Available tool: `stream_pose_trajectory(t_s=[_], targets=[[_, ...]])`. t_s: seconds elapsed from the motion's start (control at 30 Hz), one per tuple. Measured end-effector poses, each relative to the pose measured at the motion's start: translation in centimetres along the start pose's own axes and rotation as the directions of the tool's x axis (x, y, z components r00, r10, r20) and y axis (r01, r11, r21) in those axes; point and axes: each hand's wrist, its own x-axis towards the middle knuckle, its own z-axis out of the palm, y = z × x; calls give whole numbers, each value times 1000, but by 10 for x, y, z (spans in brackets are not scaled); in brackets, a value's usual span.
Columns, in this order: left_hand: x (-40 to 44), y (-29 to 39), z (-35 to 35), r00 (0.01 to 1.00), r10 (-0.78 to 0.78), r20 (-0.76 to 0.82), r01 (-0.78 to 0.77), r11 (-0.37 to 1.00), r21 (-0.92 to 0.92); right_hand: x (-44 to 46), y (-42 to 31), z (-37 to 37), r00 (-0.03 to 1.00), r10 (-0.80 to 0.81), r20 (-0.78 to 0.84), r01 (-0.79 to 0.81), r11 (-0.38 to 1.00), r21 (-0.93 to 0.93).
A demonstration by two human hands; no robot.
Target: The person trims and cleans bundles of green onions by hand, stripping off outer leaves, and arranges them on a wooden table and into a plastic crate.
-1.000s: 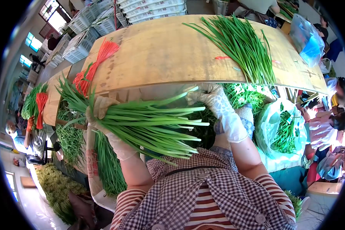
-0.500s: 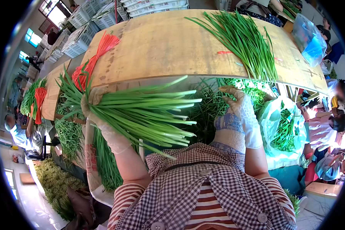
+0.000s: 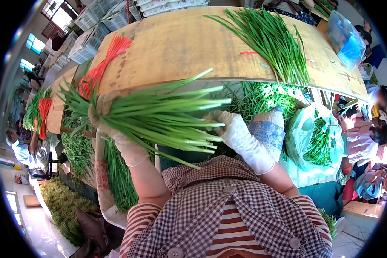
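Note:
My left hand (image 3: 102, 109), in a worn glove, is closed round the leafy part of a bunch of garlic chives (image 3: 167, 116). The pale stem ends fan out to the right, above my lap. My right hand (image 3: 228, 124), in a white glove, is at those stem ends with its fingers bent together on a few stalks. Its fingertips are partly hidden by the stems. On the wooden table (image 3: 172, 47) ahead lie a second pile of garlic chives (image 3: 271, 47) and a bundle of red ties (image 3: 105, 62).
A clear plastic bag (image 3: 316, 142) of greens hangs at the right, and a blue bag (image 3: 347, 43) sits at the table's far right. More chives (image 3: 120, 180) fill a container by my left arm. White crates (image 3: 88, 45) are stacked at the back left. Other people sit on both sides.
My right hand has moved left and inward from beside the bunch to its stem ends, and its fingers have closed. My left hand still holds the bunch, nearly in place.

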Motion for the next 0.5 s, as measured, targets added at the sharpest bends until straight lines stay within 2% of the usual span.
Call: stream_pose_trajectory(t_s=[0.03, 0.07, 0.1, 0.13, 0.17, 0.2, 0.27, 0.33, 0.37, 0.4, 0.47, 0.5], targets=[[-1, 1, -1, 999, -32, 4, 31, 996, 78, 1, -2, 3, 994, -94, -58, 91, 994, -61], [-1, 0, -2, 986, 65, -155, -27, 972, 235, 0, 16, 18, 980, -190, -64, 164, 942, -293], [0, -3, -1, 939, 181, -292, -55, 919, 392, -4, 40, 37, 971, -197, -136, 163, 960, -228], [0, -8, 0, 863, 310, -398, -54, 840, 539, -5, 50, 36, 972, -203, -120, 155, 934, -322], [0, -22, 11, 804, 471, -363, -73, 684, 726, -7, 60, 35, 972, -209, -105, 148, 898, -413], [1, -18, 14, 807, 439, -395, -34, 702, 711, -8, 64, 22, 982, -189, -3, 144, 760, -634], [6, 1, 16, 809, 377, -452, 34, 737, 675, -20, 93, 7, 997, 73, 7, -52, 775, -630], [6, 14, 12, 830, 372, -415, 25, 718, 695, -22, 78, -22, 987, -27, -158, -34, 928, -371], [9, 19, 7, 826, 378, -418, 18, 723, 691, -17, 39, -46, 951, 270, -149, -287, 953, -101], [11, 20, 5, 823, 382, -420, 11, 728, 685, -11, 5, -65, 842, 536, -64, -521, 838, 162], [10, 10, 13, 761, 428, -487, 59, 703, 709, -6, -2, -71, 969, 165, -183, -149, 984, 98], [10, 6, 16, 729, 450, -516, 83, 690, 719, -4, -4, -73, 972, -36, -232, 49, 998, 48]])
